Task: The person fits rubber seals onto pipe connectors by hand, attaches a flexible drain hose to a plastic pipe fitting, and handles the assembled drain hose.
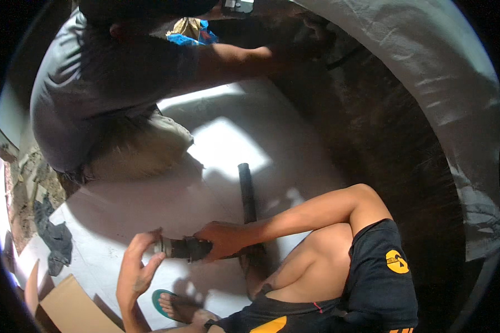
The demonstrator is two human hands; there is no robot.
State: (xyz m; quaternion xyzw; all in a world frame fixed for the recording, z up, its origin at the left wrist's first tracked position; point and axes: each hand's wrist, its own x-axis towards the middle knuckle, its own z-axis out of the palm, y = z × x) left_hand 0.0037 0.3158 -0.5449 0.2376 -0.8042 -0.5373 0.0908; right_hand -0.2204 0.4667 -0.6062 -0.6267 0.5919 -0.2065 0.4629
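My right hand (226, 240) is wrapped around a dark cylindrical piece (180, 249) that looks like a short length of pipe or a tool body. It lies roughly level, with a paler ring at its left end. Around that ring curve the thumb and fingers of my left hand (134, 263). Just beyond my right hand a long black tube (246, 188) points away from me over the pale floor sheet (111, 238). Shadow hides the join between tube and held piece, so I cannot tell whether they touch.
Another person in a grey shirt (111, 77) crouches at upper left, an arm (233, 58) stretched right toward a dark wall (372, 105). A cardboard box (75, 308) sits at lower left, near a dark cloth (54, 241). A blue bag (191, 36) is at the back.
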